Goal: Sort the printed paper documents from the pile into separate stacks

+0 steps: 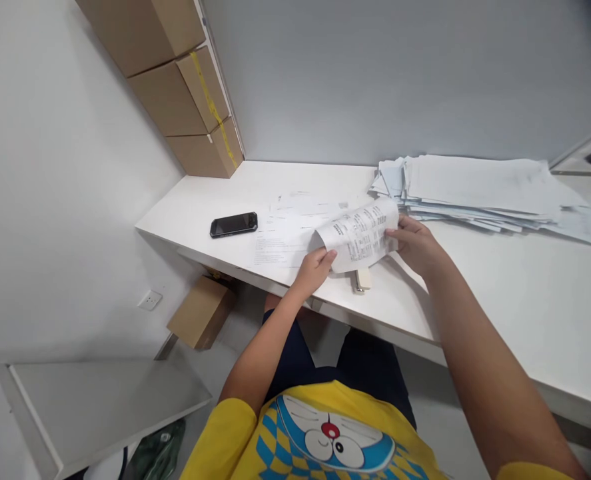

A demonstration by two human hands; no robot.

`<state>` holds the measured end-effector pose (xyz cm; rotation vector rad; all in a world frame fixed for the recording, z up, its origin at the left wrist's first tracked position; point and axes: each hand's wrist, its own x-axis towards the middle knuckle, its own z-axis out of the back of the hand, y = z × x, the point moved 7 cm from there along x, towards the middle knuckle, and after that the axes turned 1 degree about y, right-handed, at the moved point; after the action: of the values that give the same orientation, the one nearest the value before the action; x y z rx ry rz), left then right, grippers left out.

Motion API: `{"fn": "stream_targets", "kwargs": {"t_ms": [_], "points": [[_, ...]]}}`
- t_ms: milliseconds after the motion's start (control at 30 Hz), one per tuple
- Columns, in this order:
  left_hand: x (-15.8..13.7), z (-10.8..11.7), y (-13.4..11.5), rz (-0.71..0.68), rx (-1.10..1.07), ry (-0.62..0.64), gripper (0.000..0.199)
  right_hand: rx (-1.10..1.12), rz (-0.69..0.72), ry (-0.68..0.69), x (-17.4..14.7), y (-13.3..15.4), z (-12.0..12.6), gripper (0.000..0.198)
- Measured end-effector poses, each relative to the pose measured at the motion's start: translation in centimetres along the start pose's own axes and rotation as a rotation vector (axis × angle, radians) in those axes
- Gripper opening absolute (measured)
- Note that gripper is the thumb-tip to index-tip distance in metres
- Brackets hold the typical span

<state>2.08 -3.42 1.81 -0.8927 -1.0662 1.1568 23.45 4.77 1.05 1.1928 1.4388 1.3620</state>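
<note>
A printed sheet of paper (360, 235) is held up off the desk, curled along its length, with rows of dark text facing me. My left hand (316, 270) pinches its lower left edge between thumb and fingers. At the right end, my right hand (415, 243) grips the sheet, thumb in front and fingers partly behind it. Beneath the held sheet, a small cream object with a metal end (362, 280) pokes out; its upper part is hidden, so its kind is unclear. More printed papers (281, 247) lie flat on the desk just left of the held sheet.
On the white desk (515, 300), a black phone (234, 225) lies at the left and a thick, uneven paper stack (475, 183) at the back right. Cardboard boxes (195, 100) are piled at the back left corner. Another box (202, 312) sits below the desk's left end.
</note>
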Motion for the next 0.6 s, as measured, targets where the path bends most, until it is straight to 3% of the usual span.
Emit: {"fn": "stream_targets", "kwargs": {"t_ms": [267, 600], "points": [[-0.9, -0.1, 0.1, -0.007, 0.000, -0.005, 0.066, -0.010, -0.109, 0.112, -0.7, -0.8, -1.0, 0.041], [-0.4, -0.3, -0.3, 0.000, 0.009, 0.034, 0.061, 0.164, -0.201, -0.095, -0.7, -0.7, 1.2, 0.025]]}}
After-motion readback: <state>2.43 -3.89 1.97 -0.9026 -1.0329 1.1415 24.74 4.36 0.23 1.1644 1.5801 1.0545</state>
